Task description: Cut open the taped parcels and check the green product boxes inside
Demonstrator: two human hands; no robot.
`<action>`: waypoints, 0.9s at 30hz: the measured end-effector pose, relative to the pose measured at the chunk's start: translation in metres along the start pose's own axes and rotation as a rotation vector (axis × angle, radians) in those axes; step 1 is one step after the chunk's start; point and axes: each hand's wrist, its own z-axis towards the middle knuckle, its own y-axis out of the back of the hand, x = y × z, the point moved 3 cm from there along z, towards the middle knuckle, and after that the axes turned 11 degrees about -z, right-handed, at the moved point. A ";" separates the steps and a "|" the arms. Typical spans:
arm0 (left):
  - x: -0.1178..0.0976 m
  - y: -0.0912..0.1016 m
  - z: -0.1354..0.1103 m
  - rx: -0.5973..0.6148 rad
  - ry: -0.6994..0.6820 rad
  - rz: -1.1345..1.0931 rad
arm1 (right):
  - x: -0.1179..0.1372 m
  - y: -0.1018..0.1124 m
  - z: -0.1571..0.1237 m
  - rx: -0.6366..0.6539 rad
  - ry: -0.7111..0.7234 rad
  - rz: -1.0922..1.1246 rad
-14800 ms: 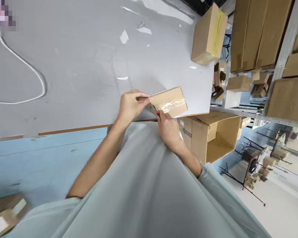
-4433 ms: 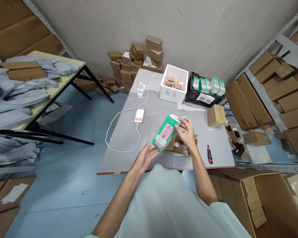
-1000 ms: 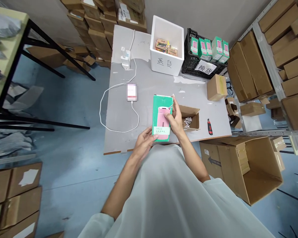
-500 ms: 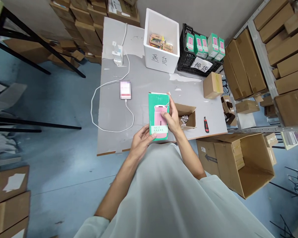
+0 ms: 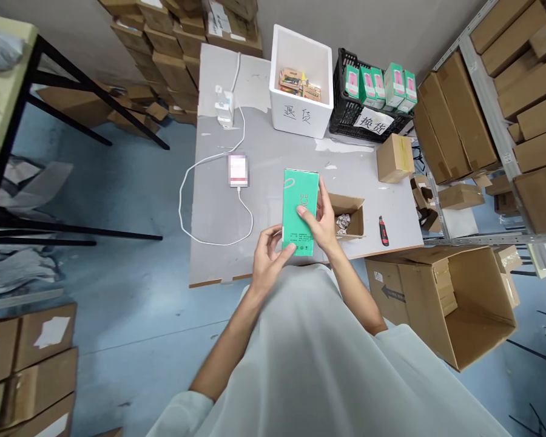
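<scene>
Both my hands hold a green product box (image 5: pixel 300 209) above the near edge of the grey table (image 5: pixel 218 243). A plain green face with a small white icon is turned up toward me. My left hand (image 5: pixel 269 258) grips its near bottom corner. My right hand (image 5: pixel 323 221) clasps its right side, thumb across the face. Just right of it an opened small cardboard box (image 5: pixel 351 215) with crumpled paper inside sits on the table. A red and black utility knife (image 5: pixel 383 231) lies further right.
A phone (image 5: pixel 239 170) on a white cable lies mid-table. At the far edge stand a white foam bin (image 5: pixel 300 112), a black crate (image 5: pixel 346 118) with several green boxes, and a sealed carton (image 5: pixel 395 159). A large open carton (image 5: pixel 441 297) sits on the floor at right, below shelving.
The green box has been turned over in my hands: its pink-pictured face showed half a second ago, and now a plain green face shows. Long before, I was cutting open the small carton.
</scene>
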 end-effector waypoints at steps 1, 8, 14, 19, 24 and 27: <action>0.000 0.001 0.002 0.029 0.065 -0.055 | 0.000 0.002 0.001 0.025 0.005 0.013; 0.004 0.002 0.004 0.067 0.234 -0.147 | -0.003 0.004 0.001 0.061 -0.024 0.021; 0.004 0.001 0.005 -0.067 0.031 0.024 | -0.012 0.001 -0.007 -0.059 -0.100 0.008; -0.005 -0.007 0.002 -0.013 -0.061 0.110 | -0.015 0.009 -0.008 -0.106 -0.095 0.035; -0.002 -0.004 0.009 0.095 0.191 -0.059 | -0.014 0.021 -0.006 -0.055 -0.035 0.011; 0.003 -0.004 0.012 0.167 0.349 -0.137 | -0.015 0.022 -0.007 -0.040 -0.041 -0.003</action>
